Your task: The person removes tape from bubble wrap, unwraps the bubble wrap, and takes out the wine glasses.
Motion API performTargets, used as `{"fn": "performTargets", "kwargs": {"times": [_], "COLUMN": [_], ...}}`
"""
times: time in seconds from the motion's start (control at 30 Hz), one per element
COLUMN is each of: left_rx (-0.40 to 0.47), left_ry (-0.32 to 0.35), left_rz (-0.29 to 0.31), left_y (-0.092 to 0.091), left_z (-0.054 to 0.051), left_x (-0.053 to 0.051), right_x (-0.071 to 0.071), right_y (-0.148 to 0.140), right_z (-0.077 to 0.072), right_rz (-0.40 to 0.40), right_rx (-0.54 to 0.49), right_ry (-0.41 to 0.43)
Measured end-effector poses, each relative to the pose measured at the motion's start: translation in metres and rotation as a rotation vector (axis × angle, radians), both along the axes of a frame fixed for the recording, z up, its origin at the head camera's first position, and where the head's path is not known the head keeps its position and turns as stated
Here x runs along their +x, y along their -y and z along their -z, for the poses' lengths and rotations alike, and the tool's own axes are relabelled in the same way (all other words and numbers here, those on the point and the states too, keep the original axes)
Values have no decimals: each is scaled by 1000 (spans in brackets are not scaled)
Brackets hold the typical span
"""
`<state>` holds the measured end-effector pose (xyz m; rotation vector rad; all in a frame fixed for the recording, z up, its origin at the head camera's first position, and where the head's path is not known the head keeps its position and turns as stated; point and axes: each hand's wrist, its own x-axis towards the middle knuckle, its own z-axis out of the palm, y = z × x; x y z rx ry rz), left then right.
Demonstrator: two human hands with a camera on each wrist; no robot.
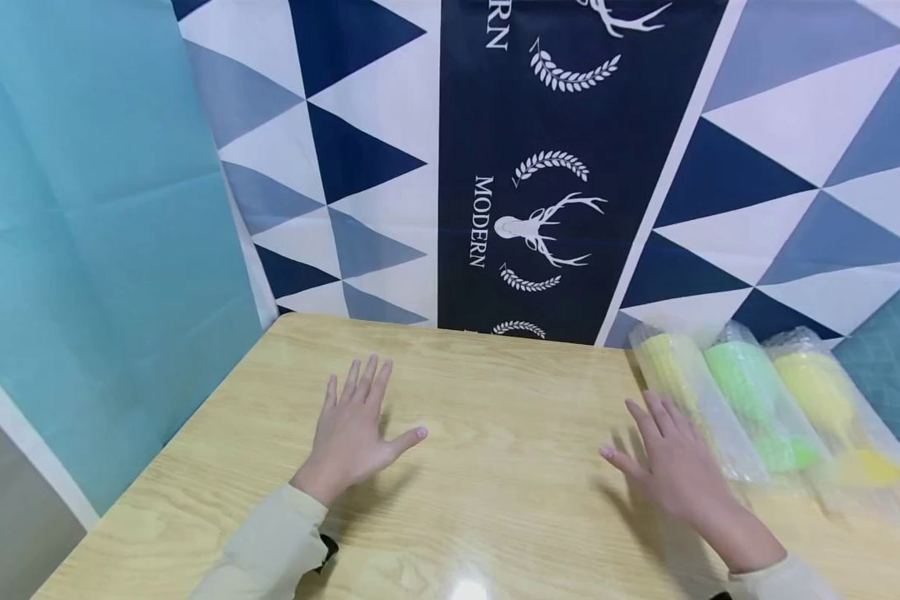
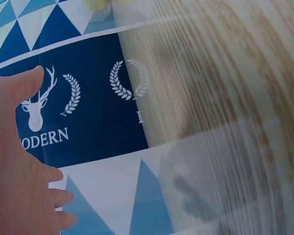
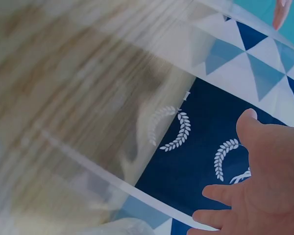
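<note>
In the head view the left hand (image 1: 352,433) hovers over the left half of the wooden table (image 1: 495,467), palm down, fingers straight and thumb spread. The right hand (image 1: 675,462), also with fingers extended, is over the right side, just left of several clear-wrapped items. Neither hand holds anything. The left wrist view shows the left hand (image 2: 19,152) at the left edge with its thumb raised apart. In the right wrist view the right hand (image 3: 269,181) has its thumb and fingers spread; fingers of the other hand (image 3: 281,12) show at the top right corner.
On the table's right side lie a yellow item (image 1: 671,367), a green item (image 1: 742,383) and another yellow item (image 1: 817,392) in bubble wrap. Behind the table hangs a patterned cloth (image 1: 525,125) with triangles and deer prints; a teal cloth (image 1: 105,217) hangs at left.
</note>
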<state>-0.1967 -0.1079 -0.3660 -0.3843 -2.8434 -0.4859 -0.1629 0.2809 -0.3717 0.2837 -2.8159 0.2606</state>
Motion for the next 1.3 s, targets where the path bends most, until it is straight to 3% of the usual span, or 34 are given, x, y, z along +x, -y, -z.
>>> {"fn": "performTargets", "kwargs": {"times": [0.27,0.6,1.3], "left_rx": [1,3,0], "left_ry": [11,-8,-1], "left_rz": [-12,-24,-28], "left_y": [1,4,8], "left_z": [3,1,-10], "left_x": [4,2,1], "right_x": [0,-4,-26], "right_y": [-2,-2,-56], "right_z": [1,-12,-71], "right_rz": [-11,-28,72], "right_rx": [40,96,141], "right_ry": [2,1,168]}}
